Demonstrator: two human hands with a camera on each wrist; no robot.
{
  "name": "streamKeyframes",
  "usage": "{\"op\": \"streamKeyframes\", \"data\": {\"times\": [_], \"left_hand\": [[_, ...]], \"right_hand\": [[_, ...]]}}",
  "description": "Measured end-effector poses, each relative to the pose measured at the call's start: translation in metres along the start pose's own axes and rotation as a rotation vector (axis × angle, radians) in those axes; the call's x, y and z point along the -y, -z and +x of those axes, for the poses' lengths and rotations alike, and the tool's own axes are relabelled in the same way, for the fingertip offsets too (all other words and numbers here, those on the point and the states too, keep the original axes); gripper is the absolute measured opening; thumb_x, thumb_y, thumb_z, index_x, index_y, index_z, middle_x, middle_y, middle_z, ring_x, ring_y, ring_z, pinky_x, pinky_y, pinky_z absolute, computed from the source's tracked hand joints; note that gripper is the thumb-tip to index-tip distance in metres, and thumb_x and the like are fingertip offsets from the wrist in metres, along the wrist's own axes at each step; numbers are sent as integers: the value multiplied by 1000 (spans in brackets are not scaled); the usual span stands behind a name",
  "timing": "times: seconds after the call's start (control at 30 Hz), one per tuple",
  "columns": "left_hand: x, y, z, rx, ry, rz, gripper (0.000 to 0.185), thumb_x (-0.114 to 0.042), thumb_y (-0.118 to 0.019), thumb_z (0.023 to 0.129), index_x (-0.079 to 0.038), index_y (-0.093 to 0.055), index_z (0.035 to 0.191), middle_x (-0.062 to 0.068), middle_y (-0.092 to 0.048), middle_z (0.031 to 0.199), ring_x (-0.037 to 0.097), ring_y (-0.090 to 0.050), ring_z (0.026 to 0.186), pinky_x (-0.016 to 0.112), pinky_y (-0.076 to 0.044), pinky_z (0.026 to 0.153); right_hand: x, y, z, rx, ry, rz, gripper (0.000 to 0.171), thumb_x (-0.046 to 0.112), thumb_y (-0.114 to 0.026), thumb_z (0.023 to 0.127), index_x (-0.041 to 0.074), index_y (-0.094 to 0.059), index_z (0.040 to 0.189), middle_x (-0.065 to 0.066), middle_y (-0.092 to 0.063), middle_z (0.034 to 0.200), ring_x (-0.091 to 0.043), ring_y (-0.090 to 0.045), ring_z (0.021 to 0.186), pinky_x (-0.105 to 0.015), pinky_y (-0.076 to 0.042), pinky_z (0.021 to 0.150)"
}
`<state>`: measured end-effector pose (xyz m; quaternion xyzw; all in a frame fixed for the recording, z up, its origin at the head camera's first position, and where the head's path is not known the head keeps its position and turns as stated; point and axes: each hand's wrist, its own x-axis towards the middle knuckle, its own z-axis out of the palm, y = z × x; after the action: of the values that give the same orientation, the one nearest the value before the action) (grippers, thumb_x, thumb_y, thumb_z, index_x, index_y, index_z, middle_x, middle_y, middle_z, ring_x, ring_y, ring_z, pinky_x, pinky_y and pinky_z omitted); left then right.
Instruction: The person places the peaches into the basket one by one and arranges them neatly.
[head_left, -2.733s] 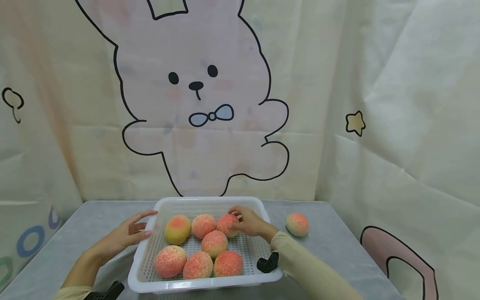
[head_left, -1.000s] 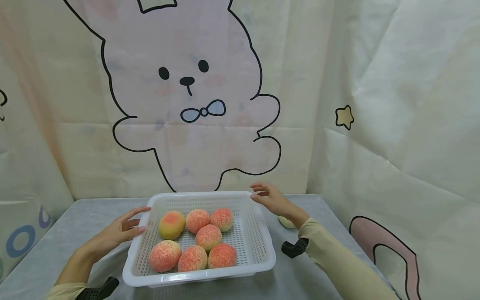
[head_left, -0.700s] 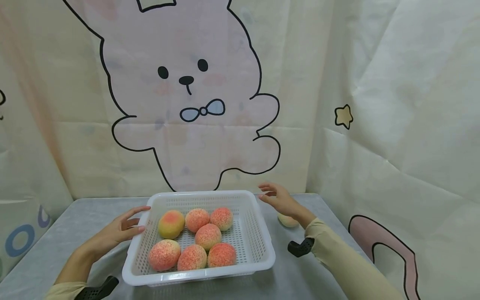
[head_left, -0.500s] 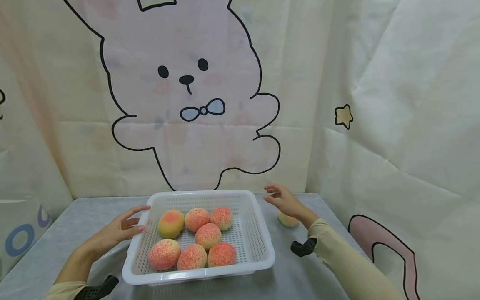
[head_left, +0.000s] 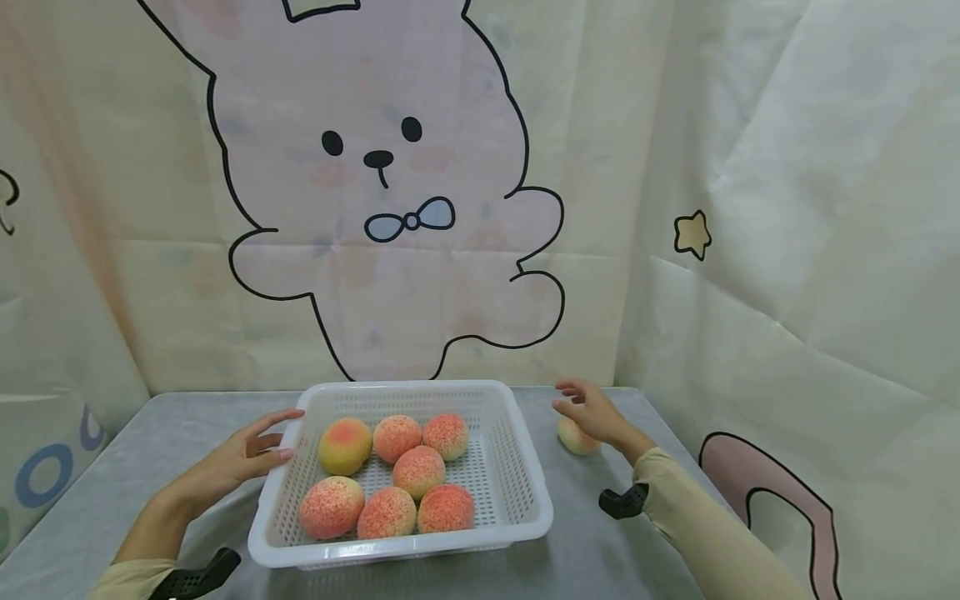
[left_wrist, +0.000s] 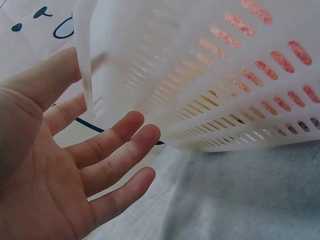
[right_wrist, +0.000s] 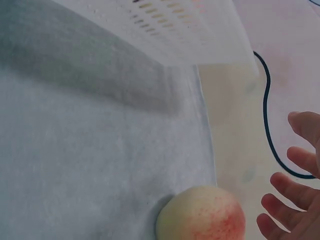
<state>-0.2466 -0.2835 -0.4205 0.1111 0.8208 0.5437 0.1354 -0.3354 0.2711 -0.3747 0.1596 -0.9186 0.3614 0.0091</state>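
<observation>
A white perforated plastic basket [head_left: 405, 547] stands on the table holding several peaches; one peach [head_left: 345, 447] is yellower than the speckled pink ones. My left hand [head_left: 225, 467] is at the basket's left rim, thumb and fingers spread. In the left wrist view, the left hand [left_wrist: 75, 165] has its thumb at the rim and loosely bent fingers by the outer wall [left_wrist: 150, 95]. Right of the basket, my right hand [head_left: 596, 414] hovers above a loose peach [head_left: 576, 438], partly covering it. The right wrist view shows that peach [right_wrist: 205, 215] on the cloth, apart from the loosely spread fingers [right_wrist: 285, 210].
A grey cloth covers the table [head_left: 202, 425]. Behind it hangs a pale curtain [head_left: 600, 167] with a cartoon animal outline. Side curtains [head_left: 810, 250] stand close on both sides. Each wrist wears a black device [head_left: 624, 502].
My right hand has let go of a pink peach in the basket's back right and moved right, over the rim, to the loose peach. The left hand stays at the rim.
</observation>
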Motion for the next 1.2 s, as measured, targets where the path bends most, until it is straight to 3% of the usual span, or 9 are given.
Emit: {"op": "streamKeyframes", "data": {"times": [0.33, 0.6, 0.87, 1.2], "left_hand": [[-1, 0, 0, -4, 7, -8, 72, -31, -59, 102, -17, -19, 161, 33, -35, 156, 39, -55, 131, 54, -56, 93], [-1, -1, -1, -8, 14, -8, 71, -33, -58, 102, -19, -21, 161, 31, -37, 156, 37, -54, 132, 53, -54, 95], [-1, -1, -1, -13, 7, -16, 74, -31, -59, 102, -19, -18, 162, 33, -32, 158, 39, -54, 132, 54, -55, 94], [0, -1, -1, -7, -28, -33, 73, -28, -60, 101, -16, -20, 161, 34, -42, 151, 34, -60, 124, 51, -57, 92]], "right_hand": [[-24, 6, -7, -10, -113, -48, 50, 22, -60, 101, -2, -48, 142, -37, -47, 144, -54, -45, 131, -64, -40, 107], [-47, 2, -11, 13, -117, -110, 59, 21, -64, 98, -7, -43, 145, -37, -48, 142, -54, -47, 132, -63, -44, 105], [-53, -2, -11, 28, -125, -86, 57, 20, -65, 98, -9, -44, 143, -33, -55, 133, -44, -56, 117, -51, -51, 91], [-60, -6, -10, 35, -97, -74, 55, 21, -64, 98, -13, -49, 138, -33, -57, 135, -45, -56, 123, -57, -47, 101]]}}
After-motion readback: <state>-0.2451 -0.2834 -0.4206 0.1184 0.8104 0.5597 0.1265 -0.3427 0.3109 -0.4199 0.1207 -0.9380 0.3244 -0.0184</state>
